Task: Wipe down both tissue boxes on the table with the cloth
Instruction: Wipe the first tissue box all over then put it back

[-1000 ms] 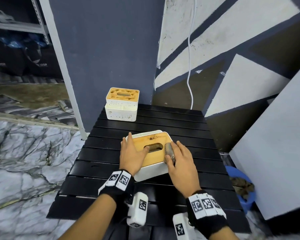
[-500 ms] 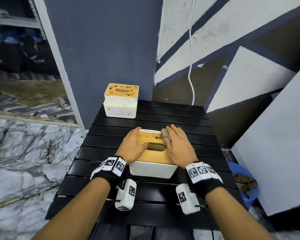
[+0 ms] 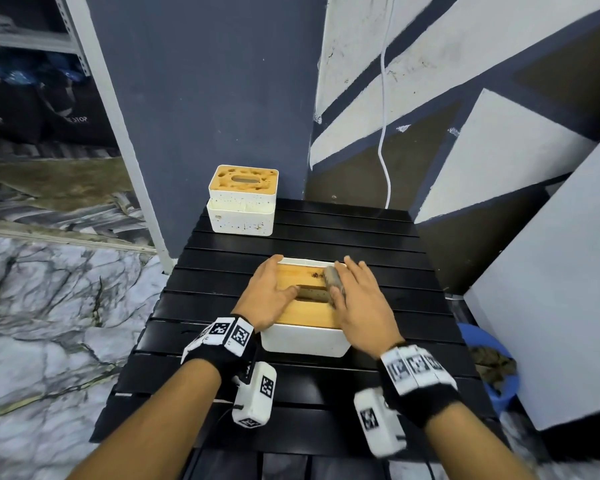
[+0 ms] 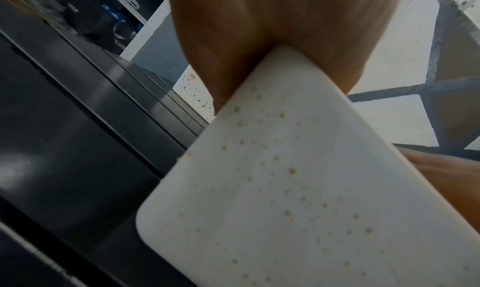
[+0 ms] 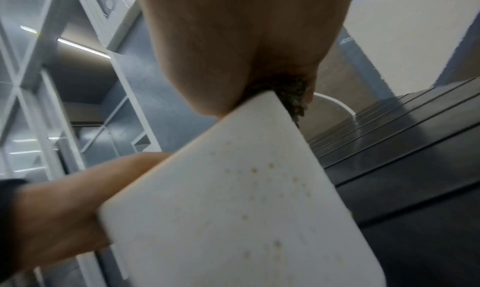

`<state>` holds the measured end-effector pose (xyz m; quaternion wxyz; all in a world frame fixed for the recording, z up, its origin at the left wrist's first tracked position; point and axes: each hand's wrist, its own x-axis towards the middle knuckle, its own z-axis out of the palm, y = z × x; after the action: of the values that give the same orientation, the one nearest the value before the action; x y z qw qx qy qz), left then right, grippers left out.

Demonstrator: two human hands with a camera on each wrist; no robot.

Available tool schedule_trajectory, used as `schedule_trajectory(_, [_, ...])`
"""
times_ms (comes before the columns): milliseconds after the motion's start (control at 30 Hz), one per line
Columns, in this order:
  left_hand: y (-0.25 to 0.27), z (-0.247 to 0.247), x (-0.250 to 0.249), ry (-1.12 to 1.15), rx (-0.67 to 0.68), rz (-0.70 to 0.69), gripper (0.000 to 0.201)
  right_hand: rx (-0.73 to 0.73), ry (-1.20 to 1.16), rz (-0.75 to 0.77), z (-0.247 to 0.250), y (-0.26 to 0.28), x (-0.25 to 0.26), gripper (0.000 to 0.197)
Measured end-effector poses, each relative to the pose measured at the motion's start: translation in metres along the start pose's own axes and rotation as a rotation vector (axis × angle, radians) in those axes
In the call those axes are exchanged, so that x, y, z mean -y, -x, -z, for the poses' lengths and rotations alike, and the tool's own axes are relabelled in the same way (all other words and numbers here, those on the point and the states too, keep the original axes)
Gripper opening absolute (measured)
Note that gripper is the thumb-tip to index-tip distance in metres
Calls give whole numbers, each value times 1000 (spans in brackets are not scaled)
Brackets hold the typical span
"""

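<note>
The near tissue box point(image 3: 303, 341), white with a wooden lid, sits in the middle of the black slatted table point(image 3: 326, 233). My left hand point(image 3: 271, 289) lies flat on the lid's left half, thumb at the slot. My right hand point(image 3: 361, 299) lies flat on the lid's right half and presses a grey-brown cloth point(image 3: 334, 282) onto it. The wrist views show the speckled white wall of the box point(image 4: 298, 188) point(image 5: 233, 209) and the cloth point(image 5: 293, 98) squeezed under my right palm. The second tissue box point(image 3: 242, 202) stands untouched at the table's back left corner.
A dark blue wall stands right behind the far box. A white cable point(image 3: 383, 133) hangs down to the table's back edge. A large white panel point(image 3: 551, 271) leans at the right, with a blue tub point(image 3: 489, 358) on the floor beside it.
The near box, tilted toward me a second ago, now lies level and square on the table. My right hand slid the cloth toward the lid's far right; in the last half second little moved.
</note>
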<state>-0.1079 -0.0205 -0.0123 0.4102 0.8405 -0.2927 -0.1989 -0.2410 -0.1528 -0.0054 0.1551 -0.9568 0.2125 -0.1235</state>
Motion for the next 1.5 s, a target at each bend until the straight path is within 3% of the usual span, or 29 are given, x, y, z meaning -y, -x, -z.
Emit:
schedule_trajectory(133, [-1,0,-1,0,-13,6,71,2,-11,-55,-3,-29,-1,49])
schedule_trajectory(433, [1,-2,1,40,-4,6,69,-12,-44,1,0,48,9,50])
schedule_trajectory(700, [0,2,0,-4,27,-8,69,42,-22,-65,3,-24,-3,50])
schedule_trajectory(867, [-2,-2,3,54,11,9,73,-31,-28,12,1,7,1,49])
schedule_trajectory(1033, [-3,-3,5,75,5,2,76,-10,-44,41,1,40,4,50])
schedule_trajectory(1333, [-11,11,1,-64,162,-50,81,128,-53,28,13,-15,-11,51])
schedule_trajectory(1433, [-14,17,-3,-134,143,-69,92,51,-110,-20,7,-4,-10,50])
schedule_trajectory(1500, [-6,18,-7,-109,14,-56,91,-57,-112,-92,0,5,-4,49])
